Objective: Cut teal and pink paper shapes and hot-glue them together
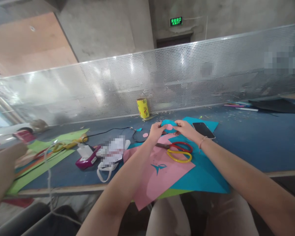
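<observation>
Both my hands meet over the blue table and pinch a small teal paper cutout (pixel 167 123) with a pink piece on it. My left hand (pixel 156 130) grips its left end, my right hand (pixel 185 127) its right end. Just below them lie scissors (pixel 178 150) with one red and one yellow handle loop, resting on a pink sheet (pixel 157 178) and a teal sheet (pixel 201 177). A small teal scrap (pixel 158 168) lies on the pink sheet.
A black phone (pixel 203 130) lies right of my hands. A yellow can (pixel 143 108) stands by the perforated metal screen. At left are a magenta device (pixel 85 160), cables, green paper (pixel 39 164) and another person's hand (pixel 2 173).
</observation>
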The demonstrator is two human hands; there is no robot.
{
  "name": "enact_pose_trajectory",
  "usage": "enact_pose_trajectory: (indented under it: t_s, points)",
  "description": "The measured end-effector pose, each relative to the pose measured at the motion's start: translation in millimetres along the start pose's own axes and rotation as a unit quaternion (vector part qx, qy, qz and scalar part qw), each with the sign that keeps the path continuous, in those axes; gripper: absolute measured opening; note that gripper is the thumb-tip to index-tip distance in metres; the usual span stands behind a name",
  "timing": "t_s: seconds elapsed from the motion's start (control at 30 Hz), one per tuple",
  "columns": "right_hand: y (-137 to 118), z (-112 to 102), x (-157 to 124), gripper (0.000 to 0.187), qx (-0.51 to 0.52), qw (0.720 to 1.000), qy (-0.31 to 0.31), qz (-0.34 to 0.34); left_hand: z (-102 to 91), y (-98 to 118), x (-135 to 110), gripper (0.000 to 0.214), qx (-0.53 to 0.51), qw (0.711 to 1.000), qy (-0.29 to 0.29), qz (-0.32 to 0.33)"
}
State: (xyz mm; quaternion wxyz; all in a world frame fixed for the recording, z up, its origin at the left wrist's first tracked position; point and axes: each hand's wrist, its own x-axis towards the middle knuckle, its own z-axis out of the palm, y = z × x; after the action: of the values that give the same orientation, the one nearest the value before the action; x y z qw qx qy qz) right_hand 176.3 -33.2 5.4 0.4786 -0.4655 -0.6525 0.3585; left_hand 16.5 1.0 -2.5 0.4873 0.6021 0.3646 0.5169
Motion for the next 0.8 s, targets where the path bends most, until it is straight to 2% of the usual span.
enact_pose_trajectory:
  t_s: [0.2, 0.4, 0.57, 0.8]
  points:
    - [3, 0, 2, 0.011, 0.018, 1.0, -0.009, 0.0, 2.7, -1, 1, 0.031, -0.024, 0.999, 0.029, -0.01]
    - [11, -10, 8, 0.009, 0.002, 0.999, 0.038, 0.004, -2.3, 6, -1, 0.034, -0.037, 0.998, -0.028, -0.03]
    - [11, -16, 9, 0.013, -0.001, 0.998, 0.07, 0.009, -8.4, 1, 5, 0.029, -0.052, 0.998, 0.02, -0.008]
    - [7, -14, 8, 0.007, 0.035, 0.996, 0.076, 0.024, -10.4, 0, 6, 0.026, -0.045, 0.999, 0.021, 0.018]
